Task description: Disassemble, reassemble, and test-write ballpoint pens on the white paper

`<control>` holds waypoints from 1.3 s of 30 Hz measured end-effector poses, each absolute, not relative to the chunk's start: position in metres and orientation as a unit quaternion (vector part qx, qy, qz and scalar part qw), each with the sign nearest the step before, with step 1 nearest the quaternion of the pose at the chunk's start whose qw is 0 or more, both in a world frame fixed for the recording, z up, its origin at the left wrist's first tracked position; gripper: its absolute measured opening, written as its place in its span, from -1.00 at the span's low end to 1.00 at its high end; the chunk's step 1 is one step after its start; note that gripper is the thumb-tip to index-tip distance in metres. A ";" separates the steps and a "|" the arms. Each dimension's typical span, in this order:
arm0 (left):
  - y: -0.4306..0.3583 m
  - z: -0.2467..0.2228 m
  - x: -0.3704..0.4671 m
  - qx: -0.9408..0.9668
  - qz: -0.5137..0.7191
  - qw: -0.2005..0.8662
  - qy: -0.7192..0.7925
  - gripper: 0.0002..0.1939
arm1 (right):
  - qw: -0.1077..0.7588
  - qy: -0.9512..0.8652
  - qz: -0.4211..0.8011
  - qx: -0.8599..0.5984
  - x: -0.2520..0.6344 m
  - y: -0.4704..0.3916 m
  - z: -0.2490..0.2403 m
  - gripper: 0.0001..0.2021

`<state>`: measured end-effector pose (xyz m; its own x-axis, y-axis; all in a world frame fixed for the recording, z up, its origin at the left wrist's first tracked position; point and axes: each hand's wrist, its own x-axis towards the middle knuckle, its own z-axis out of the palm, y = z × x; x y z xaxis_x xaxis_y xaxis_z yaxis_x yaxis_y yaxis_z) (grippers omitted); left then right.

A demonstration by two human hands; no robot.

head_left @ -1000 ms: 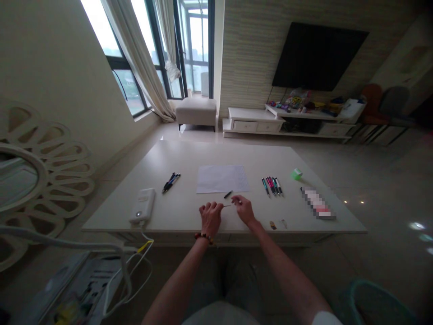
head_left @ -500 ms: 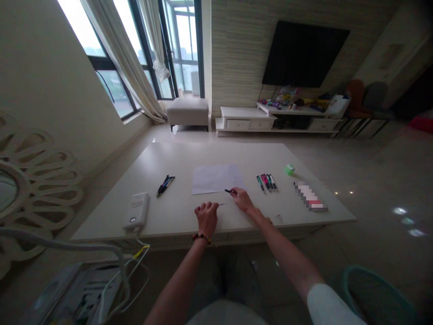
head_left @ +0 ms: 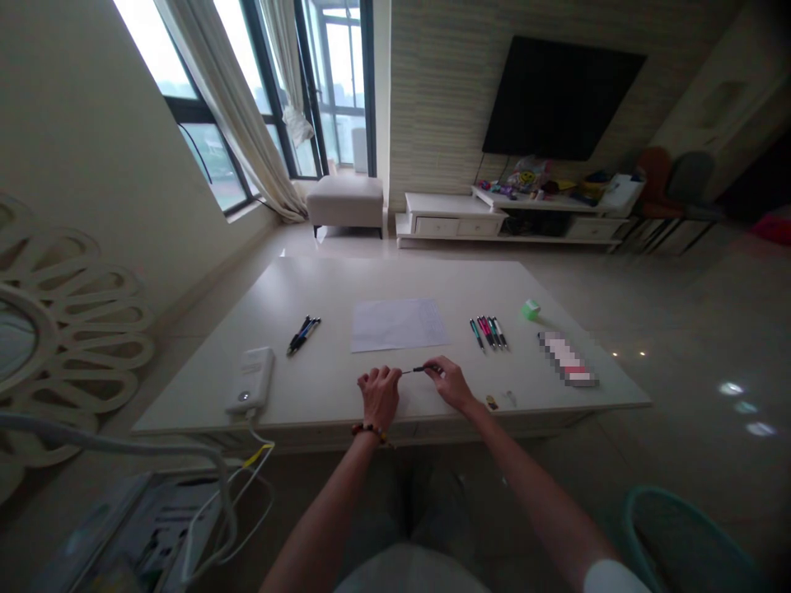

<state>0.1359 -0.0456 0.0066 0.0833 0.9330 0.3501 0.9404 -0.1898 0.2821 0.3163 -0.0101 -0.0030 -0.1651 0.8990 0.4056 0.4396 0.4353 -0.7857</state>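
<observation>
Near the front edge of the white table (head_left: 334, 284), my left hand (head_left: 379, 395) pinches a thin rod (head_left: 405, 373) that points right. My right hand (head_left: 450, 384) is closed on a dark pen part (head_left: 420, 369), whose left end meets or nearly meets the rod's tip. Just beyond both hands lies a white paper sheet (head_left: 399, 324). Several pens (head_left: 488, 333) lie side by side right of the paper, and a few dark and blue pens (head_left: 303, 335) are bunched to its left. Small items (head_left: 492, 402) sit by the front edge near my right wrist.
A white power bank (head_left: 252, 379) with a cable is at the table's left. On the right are a green cube-like object (head_left: 530, 310) and a blurred-out pink and grey item (head_left: 567, 360). A teal basket (head_left: 630, 515) stands at the lower right, an open case (head_left: 148, 527) at the lower left.
My right hand has moved down and a little right, bringing the dark pen part in line with the rod. My left hand has barely moved.
</observation>
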 end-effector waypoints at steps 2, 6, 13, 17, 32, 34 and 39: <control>-0.046 0.006 0.135 -0.738 -0.230 0.012 -0.635 -0.76 | 0.445 -0.722 0.257 -0.463 0.314 -0.010 -0.004 -0.89; -0.046 0.006 0.135 -0.734 -0.233 0.012 -0.638 -0.76 | 0.442 -0.723 0.262 -0.462 0.309 -0.011 -0.003 -0.89; -0.044 0.004 0.134 -0.740 -0.234 0.003 -0.631 -0.78 | 0.427 -0.716 0.303 -0.461 0.296 -0.008 -0.006 -0.87; -0.044 0.001 0.134 -0.744 -0.244 -0.011 -0.622 -0.77 | 0.422 -0.695 0.328 -0.480 0.295 -0.007 -0.007 -0.85; -0.033 -0.028 0.131 -0.755 -0.373 -0.090 -0.532 -0.68 | 0.416 -0.636 0.453 -0.466 0.294 -0.007 -0.006 -0.77; -0.031 -0.030 0.131 -0.750 -0.378 -0.097 -0.534 -0.70 | 0.420 -0.631 0.458 -0.464 0.293 -0.007 -0.006 -0.77; -0.028 -0.031 0.129 -0.736 -0.393 -0.068 -0.547 -0.82 | 0.443 -0.614 0.467 -0.457 0.291 -0.008 -0.012 -0.76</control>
